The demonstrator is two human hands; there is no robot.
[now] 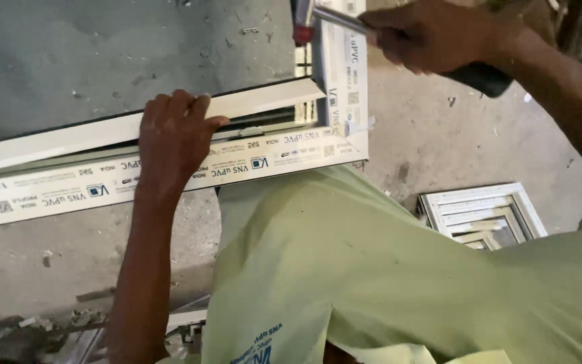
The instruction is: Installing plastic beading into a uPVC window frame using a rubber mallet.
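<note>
Head view: hammer (345, 20) in rt hand (432, 34), shaft approx. horizontal, head left.

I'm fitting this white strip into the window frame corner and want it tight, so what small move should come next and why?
Probably a light tap with the hammer near the corner. The right hand holds it raised above the frame corner, the left hand presses the white strip down, and a gap shows under the strip's mitred end.
</note>
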